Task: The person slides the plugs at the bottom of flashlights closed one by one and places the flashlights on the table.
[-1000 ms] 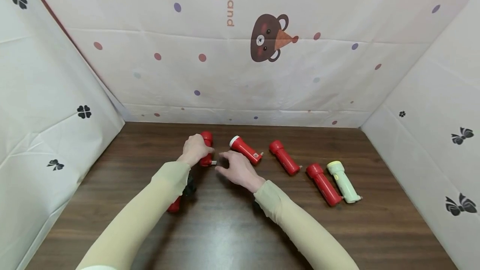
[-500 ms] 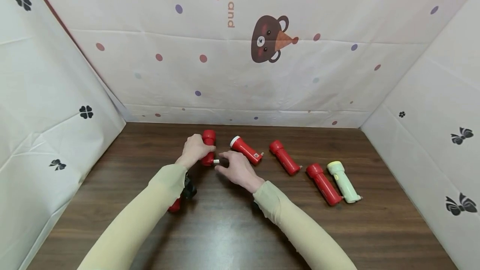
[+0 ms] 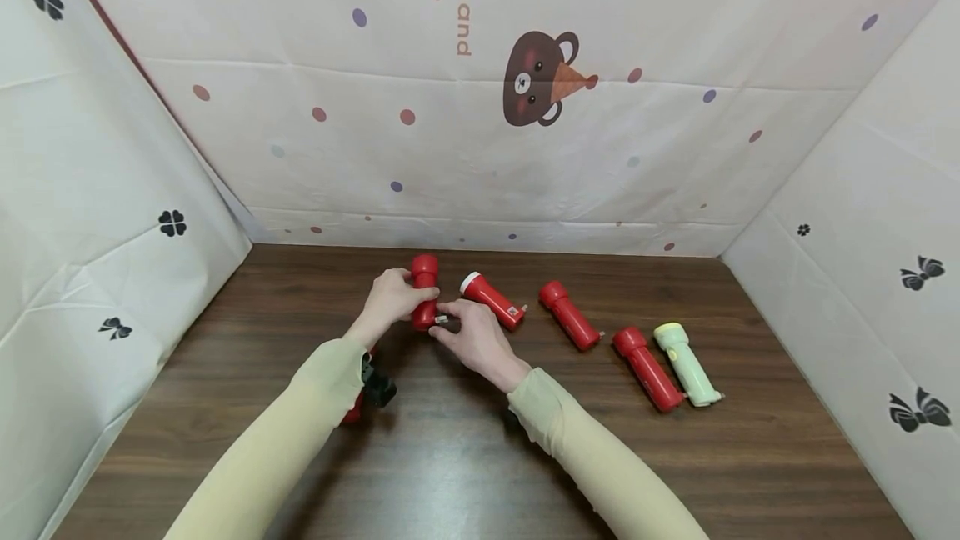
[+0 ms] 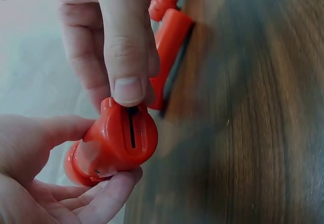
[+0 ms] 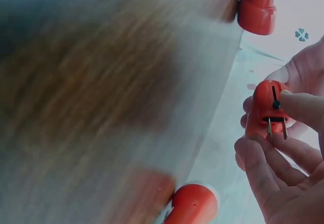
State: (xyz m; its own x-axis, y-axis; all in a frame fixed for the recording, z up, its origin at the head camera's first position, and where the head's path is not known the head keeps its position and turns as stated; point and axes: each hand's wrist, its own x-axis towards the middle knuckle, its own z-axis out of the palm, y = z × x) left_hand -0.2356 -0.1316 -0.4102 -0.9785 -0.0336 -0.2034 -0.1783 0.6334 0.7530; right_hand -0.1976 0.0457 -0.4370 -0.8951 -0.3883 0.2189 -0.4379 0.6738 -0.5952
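My left hand [image 3: 392, 300] grips the body of a red plug-in flashlight [image 3: 424, 286], its broad head pointing toward the back wall. In the left wrist view, a slotted track with a small black slider [image 4: 132, 110] shows on the tail end. My right hand [image 3: 482, 342] is at that tail, its thumb [image 4: 126, 77] on the slider and its fingers lying beneath the end. Two metal prongs [image 5: 277, 127] stand out from the tail in the right wrist view.
To the right lie a white-rimmed red flashlight [image 3: 491, 301], two plain red flashlights [image 3: 572, 319] and a pale green flashlight [image 3: 688, 367]. Another red flashlight [image 3: 352, 415] is partly hidden by my left sleeve, beside a black wrist device [image 3: 379, 387]. Printed sheets [image 3: 480, 148] border the table.
My left hand has carried the flashlight off to the right, turning its tail to meet my right hand. The right hand has barely moved; the other flashlights have not.
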